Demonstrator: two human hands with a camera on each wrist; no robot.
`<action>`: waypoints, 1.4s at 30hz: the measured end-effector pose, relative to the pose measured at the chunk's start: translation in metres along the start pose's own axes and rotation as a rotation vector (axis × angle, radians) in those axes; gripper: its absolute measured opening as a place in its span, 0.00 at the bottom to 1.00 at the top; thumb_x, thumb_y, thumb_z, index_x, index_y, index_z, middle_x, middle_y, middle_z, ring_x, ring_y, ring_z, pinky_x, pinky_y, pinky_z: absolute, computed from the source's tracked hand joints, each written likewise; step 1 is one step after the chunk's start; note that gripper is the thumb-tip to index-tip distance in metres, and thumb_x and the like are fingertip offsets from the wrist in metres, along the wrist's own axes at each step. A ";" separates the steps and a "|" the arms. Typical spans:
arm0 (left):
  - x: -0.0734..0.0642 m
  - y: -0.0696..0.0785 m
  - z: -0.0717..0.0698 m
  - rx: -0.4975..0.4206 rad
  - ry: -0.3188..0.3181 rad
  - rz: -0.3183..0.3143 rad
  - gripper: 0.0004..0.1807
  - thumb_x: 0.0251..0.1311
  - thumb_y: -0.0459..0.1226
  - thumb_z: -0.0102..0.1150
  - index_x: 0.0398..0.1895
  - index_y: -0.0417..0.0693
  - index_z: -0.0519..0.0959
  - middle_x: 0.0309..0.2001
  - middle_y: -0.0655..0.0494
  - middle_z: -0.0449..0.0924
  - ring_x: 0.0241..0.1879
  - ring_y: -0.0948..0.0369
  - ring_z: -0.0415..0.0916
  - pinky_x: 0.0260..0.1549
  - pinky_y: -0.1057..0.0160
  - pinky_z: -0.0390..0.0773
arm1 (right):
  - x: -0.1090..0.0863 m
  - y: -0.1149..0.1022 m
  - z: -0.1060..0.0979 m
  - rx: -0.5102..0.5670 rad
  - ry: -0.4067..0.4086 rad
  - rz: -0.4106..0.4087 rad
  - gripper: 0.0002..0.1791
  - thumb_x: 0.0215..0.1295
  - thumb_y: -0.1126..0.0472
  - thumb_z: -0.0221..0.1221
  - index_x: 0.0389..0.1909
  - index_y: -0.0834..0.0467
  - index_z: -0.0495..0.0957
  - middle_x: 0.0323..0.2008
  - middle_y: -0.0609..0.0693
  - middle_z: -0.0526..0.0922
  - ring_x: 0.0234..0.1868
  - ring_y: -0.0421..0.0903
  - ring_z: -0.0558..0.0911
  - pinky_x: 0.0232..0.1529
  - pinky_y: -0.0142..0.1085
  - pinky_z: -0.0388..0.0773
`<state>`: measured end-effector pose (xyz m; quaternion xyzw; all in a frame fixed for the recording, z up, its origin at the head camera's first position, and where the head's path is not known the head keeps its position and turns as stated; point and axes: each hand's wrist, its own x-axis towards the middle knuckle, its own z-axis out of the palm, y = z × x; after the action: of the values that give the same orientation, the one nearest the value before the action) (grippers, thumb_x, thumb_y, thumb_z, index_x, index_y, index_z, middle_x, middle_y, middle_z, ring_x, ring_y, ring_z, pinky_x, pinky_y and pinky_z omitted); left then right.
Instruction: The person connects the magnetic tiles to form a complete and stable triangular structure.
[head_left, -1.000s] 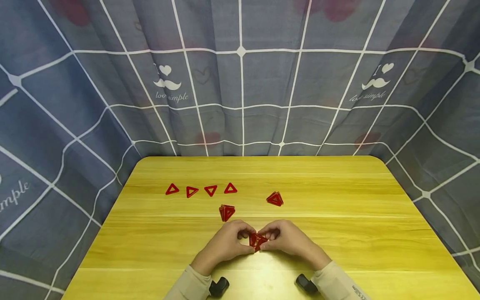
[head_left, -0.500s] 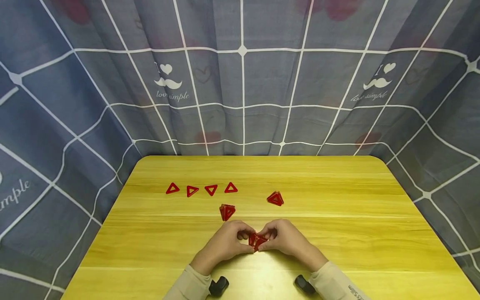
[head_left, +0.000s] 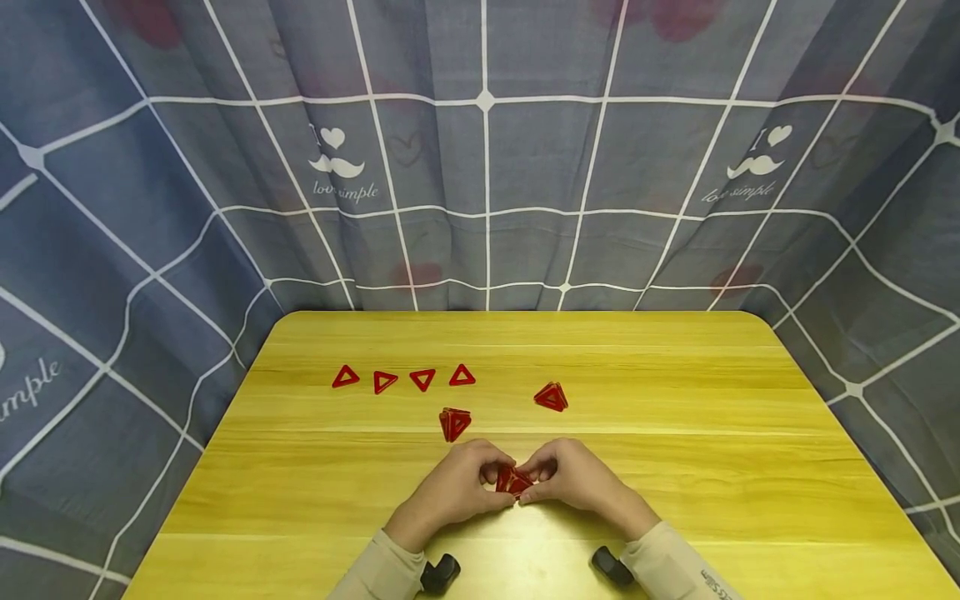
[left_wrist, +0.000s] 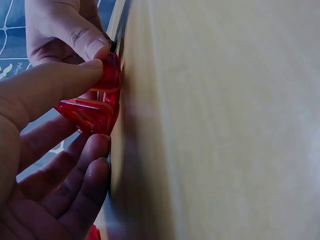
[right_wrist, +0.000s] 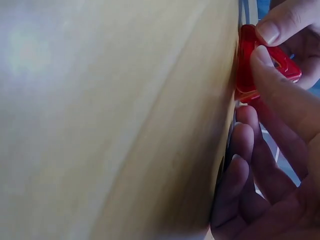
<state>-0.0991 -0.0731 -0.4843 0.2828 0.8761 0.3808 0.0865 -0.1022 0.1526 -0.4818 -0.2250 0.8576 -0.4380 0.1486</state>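
Note:
In the head view, a cluster of translucent red triangular frame pieces (head_left: 513, 481) stands on the table near its front. My left hand (head_left: 459, 486) pinches its left side between thumb and fingers. From the right, my right hand (head_left: 581, 481) pinches the other side. The left wrist view shows the red pieces (left_wrist: 89, 114) meeting at angles like a small pyramid, with the left thumb (left_wrist: 55, 82) lying on one face. In the right wrist view, both thumbs press close together on the red face (right_wrist: 245, 65). The fingers hide part of the cluster.
Just beyond the left hand sits a red pyramid-like cluster (head_left: 454, 423). Another such cluster (head_left: 551, 397) lies farther right. Several flat red triangles, the leftmost one (head_left: 346, 377) among them, form a row at the back left of the wooden table (head_left: 675, 400). A checked curtain (head_left: 525, 158) surrounds it.
Both hands stay around the red cluster. The left thumb has shifted slightly right, so the two thumbtips now nearly meet at its near side. The other red pieces have not moved.

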 end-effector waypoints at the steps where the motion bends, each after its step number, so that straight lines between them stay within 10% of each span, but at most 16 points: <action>1: 0.000 0.000 0.000 0.001 0.001 0.001 0.18 0.50 0.42 0.79 0.44 0.48 0.87 0.32 0.64 0.76 0.32 0.65 0.73 0.32 0.70 0.73 | 0.000 0.000 0.000 0.002 -0.003 -0.001 0.16 0.49 0.55 0.78 0.39 0.55 0.90 0.29 0.38 0.84 0.29 0.36 0.77 0.30 0.32 0.76; 42: -0.001 -0.004 -0.006 -0.021 0.067 -0.082 0.20 0.50 0.32 0.78 0.47 0.45 0.82 0.36 0.62 0.82 0.35 0.64 0.77 0.37 0.66 0.77 | 0.009 0.001 0.000 -0.052 0.005 -0.067 0.30 0.47 0.54 0.80 0.52 0.58 0.84 0.42 0.46 0.80 0.25 0.38 0.77 0.27 0.34 0.77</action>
<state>-0.1021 -0.0799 -0.4833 0.2327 0.8853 0.3955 0.0757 -0.1099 0.1487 -0.4831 -0.2562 0.8610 -0.4209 0.1257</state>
